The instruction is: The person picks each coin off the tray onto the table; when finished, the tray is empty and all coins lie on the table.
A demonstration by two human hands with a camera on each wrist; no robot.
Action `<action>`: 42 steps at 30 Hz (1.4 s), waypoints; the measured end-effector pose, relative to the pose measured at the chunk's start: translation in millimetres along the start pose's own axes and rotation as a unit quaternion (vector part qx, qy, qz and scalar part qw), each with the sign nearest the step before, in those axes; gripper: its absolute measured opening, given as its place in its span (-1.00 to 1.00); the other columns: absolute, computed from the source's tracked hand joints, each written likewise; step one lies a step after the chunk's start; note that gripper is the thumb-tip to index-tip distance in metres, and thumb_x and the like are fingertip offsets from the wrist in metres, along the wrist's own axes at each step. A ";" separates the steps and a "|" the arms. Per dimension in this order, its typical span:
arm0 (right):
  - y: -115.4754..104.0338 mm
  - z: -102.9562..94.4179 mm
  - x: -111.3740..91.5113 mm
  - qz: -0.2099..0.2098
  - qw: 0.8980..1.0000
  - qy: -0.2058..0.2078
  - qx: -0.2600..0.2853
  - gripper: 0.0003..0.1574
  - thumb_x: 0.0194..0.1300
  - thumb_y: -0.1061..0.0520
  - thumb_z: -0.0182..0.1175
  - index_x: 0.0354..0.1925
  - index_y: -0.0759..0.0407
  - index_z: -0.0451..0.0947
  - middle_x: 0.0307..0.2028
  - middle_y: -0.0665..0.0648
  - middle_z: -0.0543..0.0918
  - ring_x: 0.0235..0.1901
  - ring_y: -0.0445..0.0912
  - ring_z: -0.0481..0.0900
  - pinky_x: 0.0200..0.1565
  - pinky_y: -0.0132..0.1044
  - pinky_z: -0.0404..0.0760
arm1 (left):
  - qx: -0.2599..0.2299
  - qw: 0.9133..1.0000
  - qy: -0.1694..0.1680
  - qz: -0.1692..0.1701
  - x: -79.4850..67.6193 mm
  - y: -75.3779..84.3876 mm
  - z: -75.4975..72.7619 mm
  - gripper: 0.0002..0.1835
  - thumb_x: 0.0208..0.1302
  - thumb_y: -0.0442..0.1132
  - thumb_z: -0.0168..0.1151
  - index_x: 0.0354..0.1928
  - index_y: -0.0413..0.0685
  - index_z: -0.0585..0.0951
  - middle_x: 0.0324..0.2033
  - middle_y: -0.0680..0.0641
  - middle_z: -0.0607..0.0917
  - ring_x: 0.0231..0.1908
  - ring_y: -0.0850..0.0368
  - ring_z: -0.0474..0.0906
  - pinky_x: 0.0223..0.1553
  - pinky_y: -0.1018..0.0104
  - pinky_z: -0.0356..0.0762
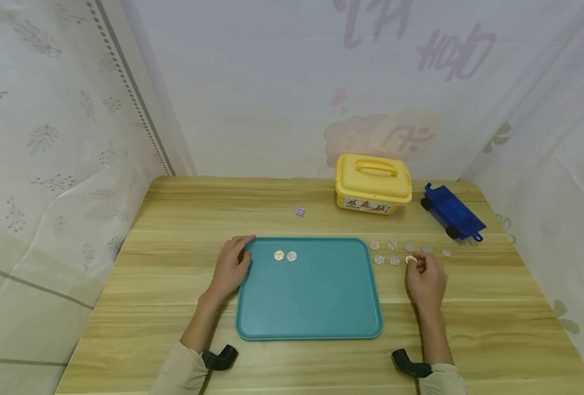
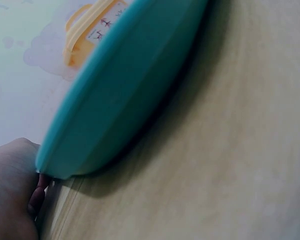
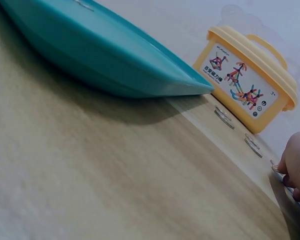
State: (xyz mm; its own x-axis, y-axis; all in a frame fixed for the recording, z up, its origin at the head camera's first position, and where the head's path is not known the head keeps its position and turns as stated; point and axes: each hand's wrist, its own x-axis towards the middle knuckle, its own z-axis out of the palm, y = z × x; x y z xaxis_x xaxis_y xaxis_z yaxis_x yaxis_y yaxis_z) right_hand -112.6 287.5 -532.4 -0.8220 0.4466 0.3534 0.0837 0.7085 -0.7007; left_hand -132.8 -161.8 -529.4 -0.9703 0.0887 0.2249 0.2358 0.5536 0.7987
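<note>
A teal tray (image 1: 307, 299) lies on the wooden table. My left hand (image 1: 230, 266) holds its far left corner, thumb along the side and forefinger at the back edge. In the left wrist view that hand (image 2: 12, 187) is at the tray's end, some fingers hidden behind it. Two coins, one golden (image 1: 279, 255) and one silvery (image 1: 291, 256), lie on the tray. Right of the tray, my right hand (image 1: 426, 280) pinches a coin (image 3: 275, 168) low over the table, fingers curled. Several silvery coins (image 1: 393, 246) lie in two rows around those fingertips.
A yellow lidded box (image 1: 373, 184) with a handle stands behind the coins. To its right is a blue toy wagon (image 1: 452, 211) with black wheels. A small purple brick (image 1: 299, 211) sits beyond the tray. Patterned cloth (image 1: 252, 99) hangs around the table.
</note>
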 end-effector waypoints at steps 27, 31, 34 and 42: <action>0.5 -1.2 -3.3 0.003 0.998 -0.044 -0.036 -0.76 0.32 0.20 0.14 -0.14 0.30 0.67 -0.21 0.34 0.61 -0.10 0.20 0.44 -0.11 0.07 0.19 | 0.003 1.000 0.006 0.006 -1.7 -0.9 0.8 -0.55 0.37 -0.43 0.07 0.28 -0.18 0.54 0.16 -0.21 0.59 0.12 -0.14 0.44 0.14 -0.07 0.40; 0.4 -1.3 -4.0 0.008 0.999 -0.029 -0.012 -0.77 0.33 0.21 0.15 -0.14 0.33 0.65 -0.23 0.32 0.60 -0.18 0.10 0.44 -0.09 0.00 0.19 | 0.005 1.000 0.007 0.010 -1.2 -0.8 0.9 -0.56 0.37 -0.43 0.08 0.28 -0.18 0.53 0.16 -0.21 0.59 0.12 -0.14 0.44 0.14 -0.07 0.40; -0.2 -1.6 -4.3 0.015 1.000 -0.006 0.018 -0.77 0.33 0.23 0.18 -0.13 0.36 0.64 -0.25 0.30 0.57 -0.28 -0.10 0.40 -0.10 -0.16 0.24 | 0.003 1.000 0.004 0.006 -1.1 -0.8 0.5 -0.56 0.38 -0.42 0.08 0.29 -0.17 0.53 0.17 -0.20 0.59 0.13 -0.14 0.44 0.16 -0.06 0.39; 0.5 -1.5 -3.8 0.007 0.999 0.022 0.047 -0.79 0.32 0.26 0.21 -0.13 0.38 0.64 -0.23 0.30 0.58 -0.29 -0.43 0.29 -0.22 -0.50 0.31 | 0.004 1.000 0.001 -0.005 -0.8 0.2 -0.1 -0.56 0.39 -0.40 0.06 0.29 -0.17 0.53 0.18 -0.20 0.58 0.18 -0.14 0.43 0.21 -0.09 0.37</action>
State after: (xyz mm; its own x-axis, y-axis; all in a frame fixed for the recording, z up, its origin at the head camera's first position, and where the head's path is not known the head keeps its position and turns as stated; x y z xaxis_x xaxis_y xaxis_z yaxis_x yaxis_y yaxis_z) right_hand -108.6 286.9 -533.2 -0.7955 0.4810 0.3685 0.0396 0.6481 -0.7605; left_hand -132.0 -161.8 -529.3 -0.9724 0.0819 0.2183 0.2261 0.5606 0.7966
